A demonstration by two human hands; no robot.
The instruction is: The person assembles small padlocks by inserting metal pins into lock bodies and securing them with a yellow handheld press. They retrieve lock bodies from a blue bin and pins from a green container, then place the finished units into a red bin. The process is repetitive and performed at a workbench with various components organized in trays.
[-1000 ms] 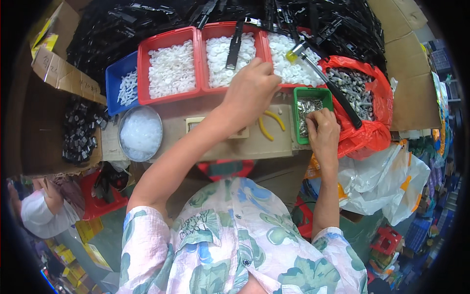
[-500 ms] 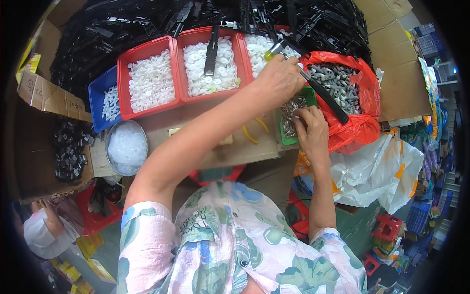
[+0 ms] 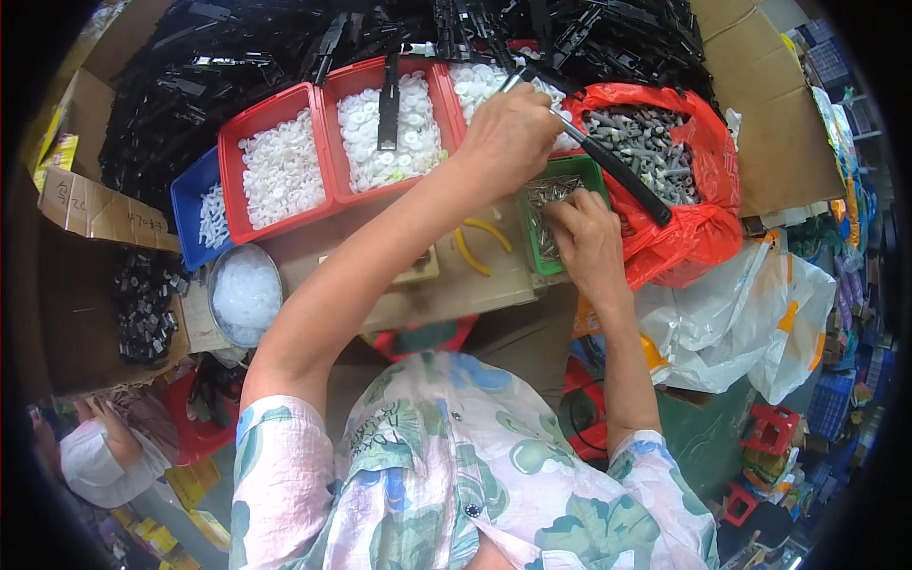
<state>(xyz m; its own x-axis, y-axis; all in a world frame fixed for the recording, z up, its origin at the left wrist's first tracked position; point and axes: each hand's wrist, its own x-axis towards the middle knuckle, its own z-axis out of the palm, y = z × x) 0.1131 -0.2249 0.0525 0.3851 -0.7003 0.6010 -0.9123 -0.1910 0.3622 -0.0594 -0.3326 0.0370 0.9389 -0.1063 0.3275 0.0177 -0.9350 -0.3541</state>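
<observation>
With twelve o'clock straight ahead of the person, the right hand (image 3: 591,237) is at two o'clock, its thumb and fingertips dipped into a small green tray (image 3: 543,266) of thin metal pieces (image 3: 560,188); the tray lies at eleven o'clock from that hand, and I cannot tell whether the grip is pinched on a piece (they are small and the fingertips cover them). The left hand (image 3: 511,133), just past twelve, is curled by the upper part of a long tool (image 3: 622,176) whose metal shaft slopes down to a black handle pointing to four o'clock; the back of the hand hides its grip, so I cannot tell whether it closes on anything. The handle crosses the edge of a red bag (image 3: 722,180) at two o'clock, filled with grey pieces (image 3: 655,152). Three red trays (image 3: 228,176) of small white parts (image 3: 285,171) run from ten to twelve, a flat black strip (image 3: 389,104) lying over the middle one. A blue tray (image 3: 183,214) sits toward half past nine, a round bowl (image 3: 215,318) of translucent pieces at nine. On the surface (image 3: 465,294), yellow handles (image 3: 499,235) lie at eight o'clock from the green tray.
</observation>
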